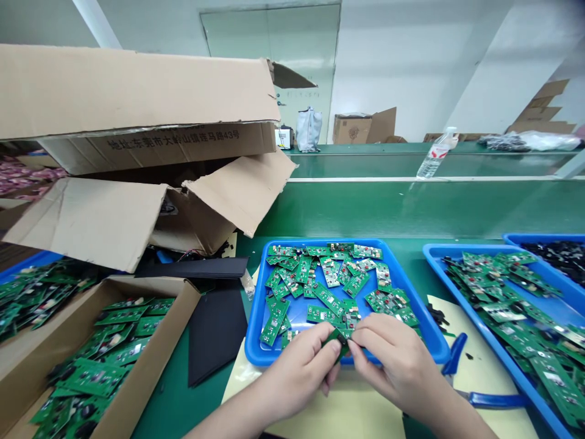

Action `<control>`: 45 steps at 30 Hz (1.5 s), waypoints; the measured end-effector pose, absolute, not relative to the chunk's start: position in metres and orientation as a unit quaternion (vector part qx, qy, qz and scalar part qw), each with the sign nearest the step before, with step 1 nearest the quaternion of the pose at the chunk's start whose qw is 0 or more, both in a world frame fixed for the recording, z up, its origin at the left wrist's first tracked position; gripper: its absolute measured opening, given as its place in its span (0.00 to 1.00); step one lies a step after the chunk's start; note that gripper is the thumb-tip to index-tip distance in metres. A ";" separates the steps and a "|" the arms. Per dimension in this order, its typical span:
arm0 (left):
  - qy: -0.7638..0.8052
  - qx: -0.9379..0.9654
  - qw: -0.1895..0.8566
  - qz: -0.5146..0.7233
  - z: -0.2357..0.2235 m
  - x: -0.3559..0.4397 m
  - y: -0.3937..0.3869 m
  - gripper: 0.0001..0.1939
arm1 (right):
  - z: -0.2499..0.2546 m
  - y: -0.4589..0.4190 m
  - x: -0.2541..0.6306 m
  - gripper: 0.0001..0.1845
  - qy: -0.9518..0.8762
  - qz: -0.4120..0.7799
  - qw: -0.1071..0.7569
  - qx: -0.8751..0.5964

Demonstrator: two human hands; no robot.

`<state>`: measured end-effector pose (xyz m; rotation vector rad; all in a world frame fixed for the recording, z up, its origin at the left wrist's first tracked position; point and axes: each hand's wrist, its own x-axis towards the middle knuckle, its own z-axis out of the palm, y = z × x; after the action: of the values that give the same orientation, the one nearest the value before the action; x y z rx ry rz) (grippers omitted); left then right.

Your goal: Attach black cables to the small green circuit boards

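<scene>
My left hand (pixel 305 356) is closed on a small green circuit board (pixel 333 347), its thumb lying along the board near a black part. From the other side, my right hand (pixel 398 358) pinches at the board's right end. Whatever is between those right fingertips is too small or hidden to make out. Both hands are over the near rim of a blue tray (pixel 252 323), in which several green circuit boards with white and red parts lie loosely.
Blue-handled pliers (pixel 496 400) lie right of my hands on yellow paper (pixel 365 408). Another blue tray (pixel 475 317) of boards stands at the right. A cardboard box (pixel 150 366) of boards and black sheets (pixel 214 332) are at the left. A water bottle (pixel 436 155) stands behind.
</scene>
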<state>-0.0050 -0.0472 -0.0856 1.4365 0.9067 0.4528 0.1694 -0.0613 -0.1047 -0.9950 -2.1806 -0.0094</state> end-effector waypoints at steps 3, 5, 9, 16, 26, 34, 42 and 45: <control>0.395 0.634 0.635 0.197 -0.084 -0.006 -0.047 0.13 | -0.104 -0.061 0.171 0.13 -0.849 0.005 0.362 -0.385; 0.399 0.627 0.638 0.200 -0.084 -0.006 -0.047 0.14 | -0.104 -0.061 0.172 0.13 -0.849 0.007 0.364 -0.383; 0.412 0.605 0.649 0.207 -0.085 -0.006 -0.048 0.14 | -0.103 -0.061 0.173 0.12 -0.848 0.006 0.366 -0.382; 0.422 0.584 0.652 0.239 -0.085 -0.005 -0.049 0.15 | -0.103 -0.063 0.169 0.14 -0.853 -0.011 0.355 -0.384; 0.438 0.652 0.570 0.242 -0.089 -0.001 -0.054 0.12 | -0.106 -0.064 0.152 0.18 -0.859 -0.024 0.366 -0.357; 0.454 0.749 0.446 0.185 -0.087 -0.004 -0.055 0.19 | -0.109 -0.067 0.154 0.13 -0.853 0.031 0.382 -0.354; 0.430 0.736 0.479 0.210 -0.086 -0.006 -0.055 0.23 | -0.104 -0.068 0.157 0.10 -0.821 0.183 0.418 -0.344; 0.416 0.727 0.509 0.200 -0.081 -0.008 -0.054 0.22 | -0.102 -0.069 0.159 0.10 -0.818 0.203 0.416 -0.342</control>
<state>-0.0082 -0.0536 -0.0806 1.7506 1.0034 0.4824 0.1587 -0.0687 -0.1021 -0.8581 -2.0533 0.5107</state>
